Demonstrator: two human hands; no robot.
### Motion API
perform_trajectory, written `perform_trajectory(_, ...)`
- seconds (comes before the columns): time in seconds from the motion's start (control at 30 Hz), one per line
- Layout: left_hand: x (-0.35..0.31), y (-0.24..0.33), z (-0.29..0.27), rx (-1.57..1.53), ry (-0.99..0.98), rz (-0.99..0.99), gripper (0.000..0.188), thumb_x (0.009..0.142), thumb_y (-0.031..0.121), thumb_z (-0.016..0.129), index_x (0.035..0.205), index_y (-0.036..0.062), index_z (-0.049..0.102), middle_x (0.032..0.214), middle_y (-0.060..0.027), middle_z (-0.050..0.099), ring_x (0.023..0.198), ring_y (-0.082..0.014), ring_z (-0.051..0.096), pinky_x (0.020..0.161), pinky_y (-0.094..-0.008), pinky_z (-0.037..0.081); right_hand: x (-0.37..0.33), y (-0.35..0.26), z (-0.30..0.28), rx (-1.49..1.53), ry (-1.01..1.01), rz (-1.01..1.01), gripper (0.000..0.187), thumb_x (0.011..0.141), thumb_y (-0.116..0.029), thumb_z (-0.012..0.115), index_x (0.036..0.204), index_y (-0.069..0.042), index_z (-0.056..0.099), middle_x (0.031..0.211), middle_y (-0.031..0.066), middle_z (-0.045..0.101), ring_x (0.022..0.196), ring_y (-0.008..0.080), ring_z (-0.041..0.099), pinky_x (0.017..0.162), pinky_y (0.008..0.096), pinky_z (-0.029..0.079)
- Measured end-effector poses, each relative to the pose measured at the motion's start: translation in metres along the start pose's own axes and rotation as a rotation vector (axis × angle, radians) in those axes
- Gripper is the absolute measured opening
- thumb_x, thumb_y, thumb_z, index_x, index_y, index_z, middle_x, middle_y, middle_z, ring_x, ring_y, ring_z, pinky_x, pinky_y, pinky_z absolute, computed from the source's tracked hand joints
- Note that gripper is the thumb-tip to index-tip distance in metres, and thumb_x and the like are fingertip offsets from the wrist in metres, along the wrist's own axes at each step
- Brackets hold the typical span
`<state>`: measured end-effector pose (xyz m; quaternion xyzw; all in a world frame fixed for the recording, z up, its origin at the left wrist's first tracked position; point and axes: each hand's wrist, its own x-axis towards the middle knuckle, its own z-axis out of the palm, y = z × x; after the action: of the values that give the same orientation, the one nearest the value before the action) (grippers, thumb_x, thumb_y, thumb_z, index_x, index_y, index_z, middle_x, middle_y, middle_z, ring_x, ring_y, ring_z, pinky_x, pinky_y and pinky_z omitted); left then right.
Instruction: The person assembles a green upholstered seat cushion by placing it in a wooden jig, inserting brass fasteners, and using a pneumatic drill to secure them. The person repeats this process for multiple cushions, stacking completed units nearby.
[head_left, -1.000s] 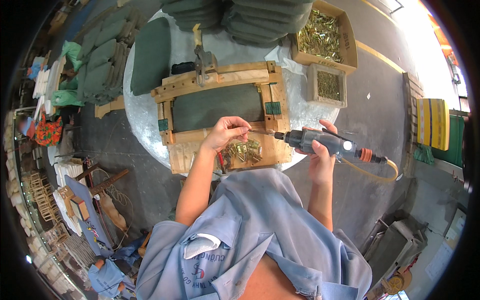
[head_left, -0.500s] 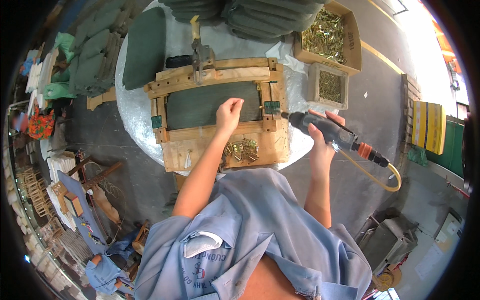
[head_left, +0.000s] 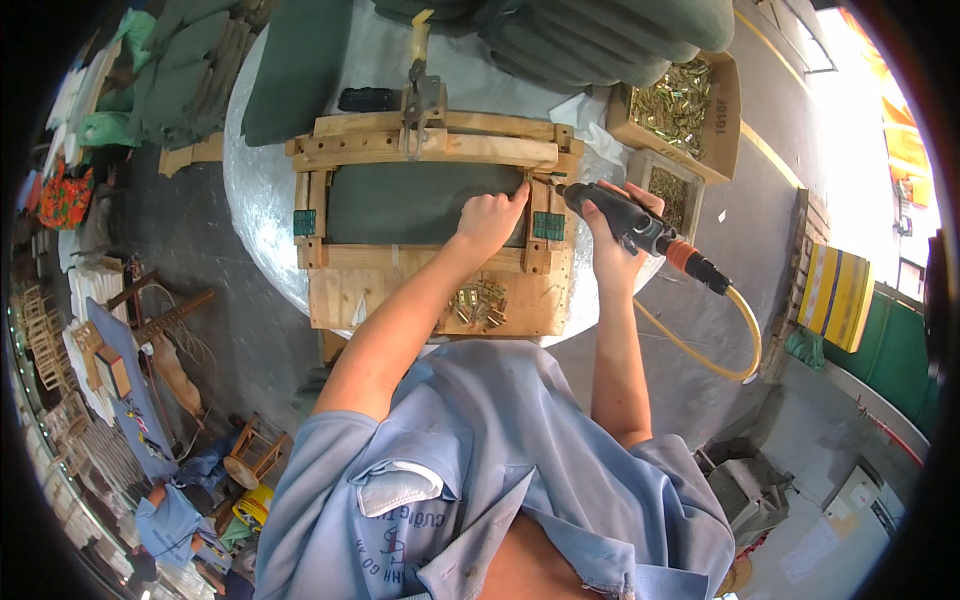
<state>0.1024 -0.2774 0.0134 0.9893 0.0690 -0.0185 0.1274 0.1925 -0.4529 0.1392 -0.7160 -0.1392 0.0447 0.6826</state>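
Note:
In my right hand (head_left: 617,262) is a black power screwdriver (head_left: 635,220) with an orange collar and yellow hose, its tip at the right end of a wooden frame jig (head_left: 400,258). My left hand (head_left: 488,220) reaches over the dark green panel (head_left: 390,205) inside the jig. Its index finger points at the panel's upper right corner, close to the tool tip, the other fingers curled; anything small between them is hidden. A toggle clamp (head_left: 415,95) with a yellow handle sits on the far rail. Several brass-coloured brackets (head_left: 478,303) lie on the board nearest me.
The jig rests on a round plastic-wrapped table (head_left: 260,200). Stacked dark green pads (head_left: 610,35) stand at the back. To the right are a cardboard box (head_left: 728,130) of brass-coloured hardware and a smaller tray (head_left: 640,160) of small pieces. A person (head_left: 165,525) is at lower left.
My left hand has moved right, from above the panel to the jig's right inner corner. The screwdriver has shifted up and left in the view, its tip now nearer that corner.

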Motion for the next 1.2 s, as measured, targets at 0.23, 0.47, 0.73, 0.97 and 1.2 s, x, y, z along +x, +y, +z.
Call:
perform_trajectory(0.23,0.004,0.004,-0.011,0.003,-0.071,-0.002,0.063,0.092,0.011,0.067,0.155,0.0102,0.059,0.076,-0.0096,0.075,0.069,-0.0290,0.078,0.059,-0.0429,0.063,0.003,0.001,0.012,-0.052,-0.035,-0.043,0.059,0.089,-0.003,0.088,0.131,-0.003,0.047,0.121,0.0208,0.076,0.118,0.0251,0.072,0.109,0.0379,0.054)
perform_trajectory(0.47,0.008,0.003,-0.006,0.014,-0.113,0.019,0.055,0.095,0.010,0.063,0.149,0.0083,0.058,0.076,-0.0113,0.075,0.069,-0.0311,0.078,0.058,-0.0452,0.063,0.033,-0.008,0.052,-0.324,-0.118,-0.082,0.054,0.079,-0.015,0.091,0.120,-0.005,0.057,0.104,0.0102,0.076,0.099,0.0241,0.075,0.087,0.0401,0.059)
perform_trajectory(0.73,-0.014,-0.002,-0.010,-0.388,0.136,-0.146,0.041,0.102,0.013,0.056,0.142,0.0108,0.063,0.084,-0.0142,0.078,0.078,-0.0320,0.080,0.062,-0.0488,0.062,0.038,-0.035,0.066,-0.485,-0.237,-0.063,0.054,0.076,-0.022,0.090,0.123,-0.009,0.068,0.104,0.0080,0.080,0.098,0.0238,0.078,0.091,0.0388,0.060)
perform_trajectory(0.97,-0.089,-0.015,-0.041,-2.374,0.179,-0.798,0.045,0.119,0.034,0.043,0.149,0.0012,0.054,0.138,-0.0238,0.069,0.124,-0.0384,0.070,0.106,-0.0523,0.059,-0.050,-0.069,-0.003,0.091,0.053,0.031,0.063,0.085,0.002,0.084,0.137,-0.006,0.048,0.127,0.0189,0.074,0.117,0.0267,0.071,0.106,0.0419,0.056)
perform_trajectory(1.2,-0.111,0.016,-0.082,-2.518,0.083,-0.613,0.054,0.119,0.034,0.041,0.156,-0.0046,0.048,0.155,-0.0263,0.058,0.144,-0.0390,0.057,0.123,-0.0506,0.048,-0.120,-0.111,-0.032,0.236,0.065,0.097,0.062,0.087,0.004,0.069,0.143,-0.008,0.045,0.131,0.0221,0.072,0.128,0.0292,0.066,0.114,0.0441,0.050)
